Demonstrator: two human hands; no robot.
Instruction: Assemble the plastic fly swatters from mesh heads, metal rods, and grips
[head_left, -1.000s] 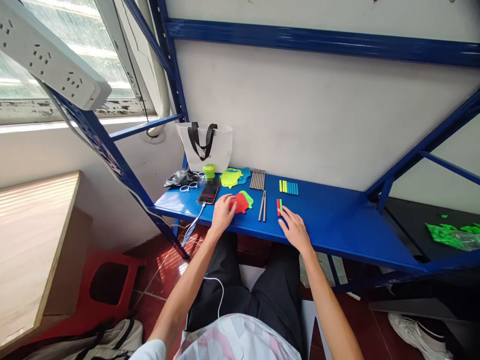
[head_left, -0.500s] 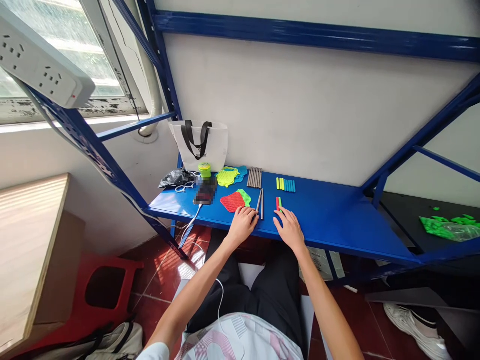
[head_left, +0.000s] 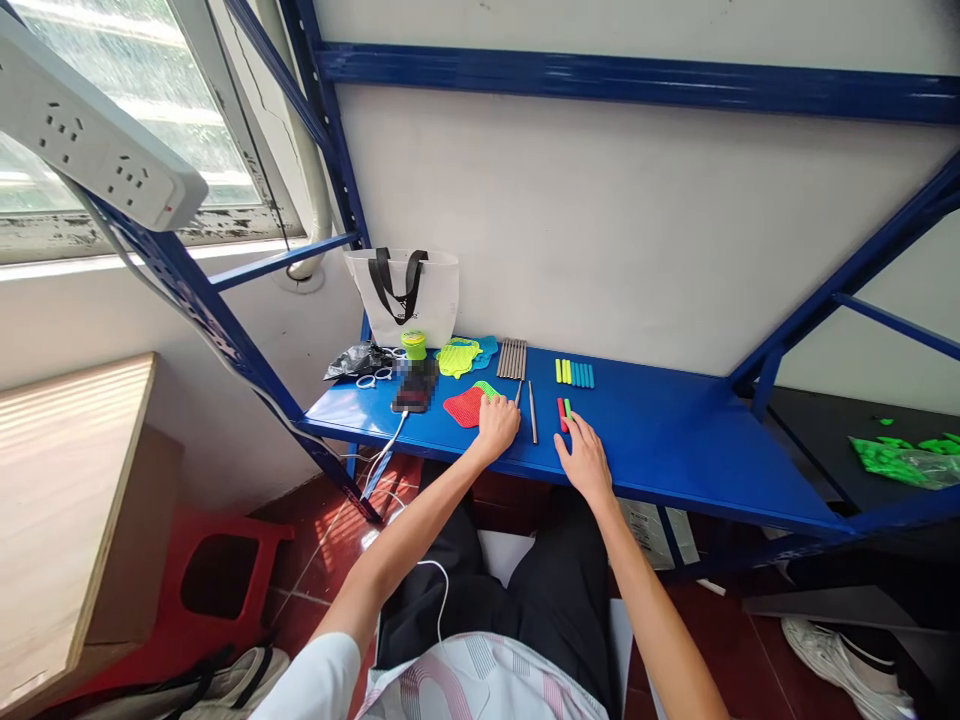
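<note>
Blue steel shelving stands against a white wall beside a window, and its low shelf [head_left: 675,450] carries a spread of small things. The left hand [head_left: 497,425] sits near the shelf's front edge, fingers bunched over the near end of a thin metal rod [head_left: 517,393]; whether it actually grips the rod cannot be told. A second metal rod [head_left: 532,412] lies just to the right, untouched. The right hand [head_left: 585,458] rests open with fingers spread, holding nothing, its fingertips [head_left: 568,424] just short of a red stick [head_left: 560,414] and a green stick [head_left: 568,408] lying side by side.

Farther along the shelf lie a neat bundle of metal rods [head_left: 511,358] and a row of yellow and teal sticks [head_left: 574,374]. Left of the left hand, a red mesh mat [head_left: 465,407] lies against a green mesh mat [head_left: 486,388], with a yellow mesh mat [head_left: 459,358] beyond. Farther left are a blurred phone [head_left: 414,392] on a white cable [head_left: 390,445], a green tub [head_left: 413,345], and a white tote bag [head_left: 403,298] against the wall.
</note>
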